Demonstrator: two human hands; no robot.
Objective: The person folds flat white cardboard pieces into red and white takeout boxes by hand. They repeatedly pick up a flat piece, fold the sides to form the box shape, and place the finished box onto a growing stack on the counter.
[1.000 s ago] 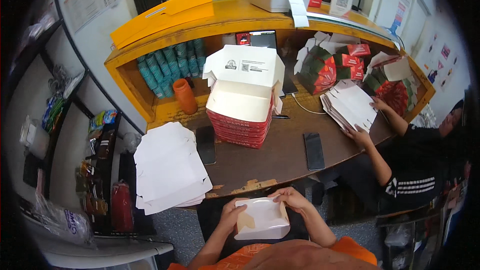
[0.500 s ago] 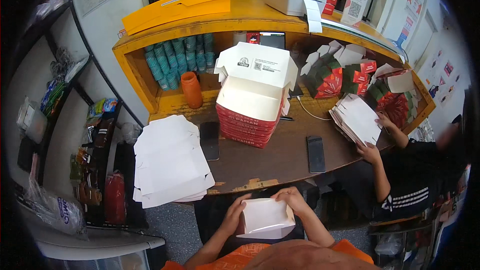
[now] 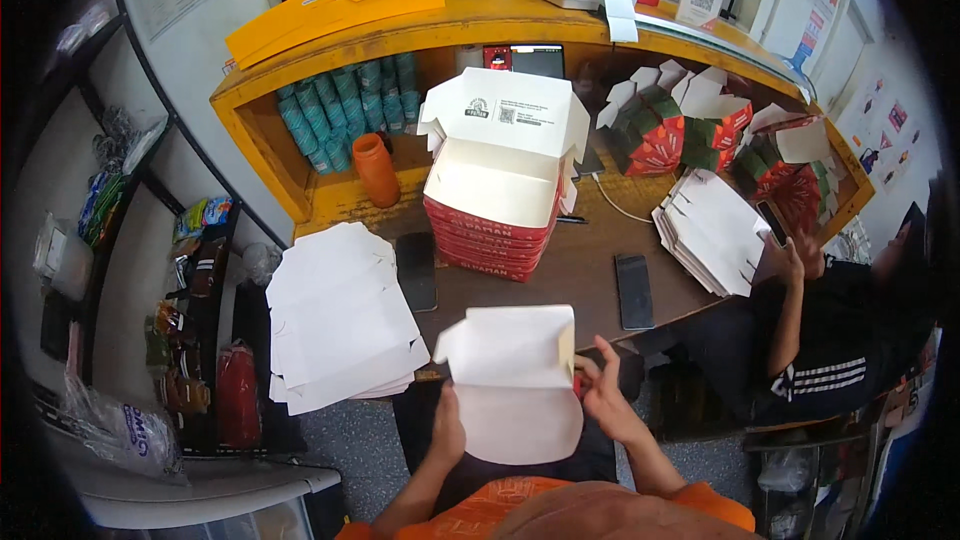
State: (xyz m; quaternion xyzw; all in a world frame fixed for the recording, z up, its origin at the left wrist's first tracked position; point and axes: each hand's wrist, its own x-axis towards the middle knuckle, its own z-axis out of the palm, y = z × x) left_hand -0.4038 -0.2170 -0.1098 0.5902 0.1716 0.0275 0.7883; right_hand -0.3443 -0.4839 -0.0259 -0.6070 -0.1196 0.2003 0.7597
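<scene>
Both hands (image 3: 520, 415) hold a white carton (image 3: 512, 380) before the brown counter (image 3: 580, 270).

The white carton (image 3: 512, 380) hides most of the left hand (image 3: 447, 430); at three o'clock, the co-worker (image 3: 850, 330) is cut off by the rim.

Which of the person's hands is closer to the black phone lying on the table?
Right. The right hand holds the white box at its right side, just below the black phone. The left hand grips the box's lower left, farther away.
</scene>
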